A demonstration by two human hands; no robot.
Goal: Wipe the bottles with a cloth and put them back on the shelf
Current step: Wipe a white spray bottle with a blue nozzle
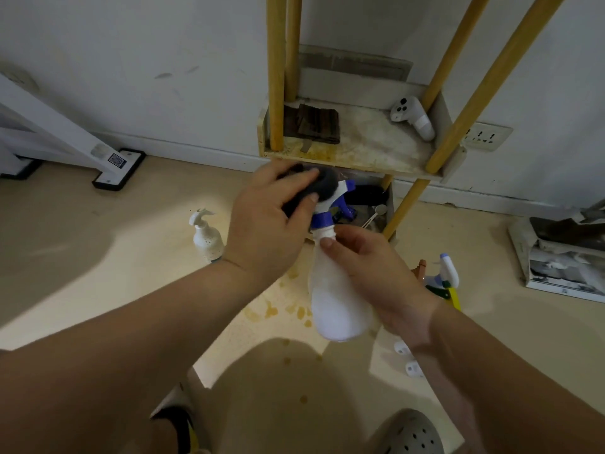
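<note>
Looks like someone's home: wall socket (487, 136) at 2 o'clock, grubby wooden shelf (376, 140) at 12, white skirting board (196, 153), stained beige floor (98, 244) around 9.

Counts by kind
Three bottles: white sprayer (337, 303) centre, pump bottle (207, 239) left, second sprayer (448, 271) right; one cloth (327, 185); one shelf (376, 144).

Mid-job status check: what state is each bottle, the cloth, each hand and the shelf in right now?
White spray bottle: lifted, tilted, held near its neck.
Right hand: grips that bottle.
Left hand: presses the cloth on the trigger head.
Cloth: dark, bunched in that hand.
Pump bottle: upright on the floor.
Second spray bottle: on the floor, partly hidden.
Shelf: upper tier stained, no bottle on it.
</note>
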